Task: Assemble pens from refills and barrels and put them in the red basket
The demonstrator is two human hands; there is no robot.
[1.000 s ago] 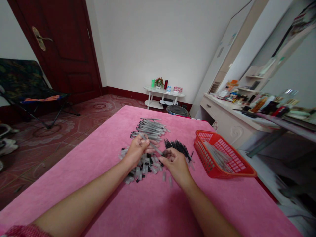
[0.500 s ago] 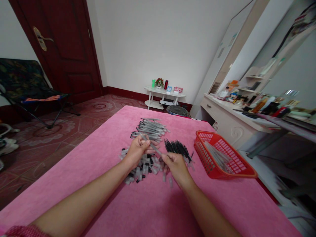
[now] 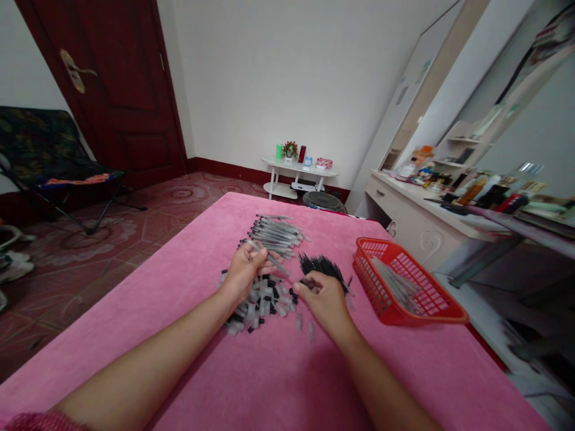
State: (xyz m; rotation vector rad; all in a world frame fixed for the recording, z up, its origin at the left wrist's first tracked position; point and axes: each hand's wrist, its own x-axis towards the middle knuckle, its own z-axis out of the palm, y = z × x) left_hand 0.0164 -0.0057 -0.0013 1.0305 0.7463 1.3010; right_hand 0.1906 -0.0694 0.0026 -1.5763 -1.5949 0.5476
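My left hand [image 3: 244, 269] is closed around a grey pen barrel [image 3: 275, 262] that sticks out to the right, above a heap of small clear and black pen caps [image 3: 265, 304]. My right hand [image 3: 322, 297] is pinched shut beside the heap, fingers near a bunch of thin black refills [image 3: 322, 264]; what it pinches is too small to name. A pile of grey pen barrels [image 3: 274, 232] lies further back on the pink table cover [image 3: 179, 287].
A red plastic basket [image 3: 404, 286] with several finished pens stands to the right of my hands. Beyond the table are a white dresser with bottles [image 3: 426, 203], a small white side table [image 3: 299, 173], a dark folding chair [image 3: 49, 161] and a red door [image 3: 112, 90].
My left hand has drawn the pen barrel slightly back and left. My right hand has let go of the barrel's end and shifted a little toward the black refills.
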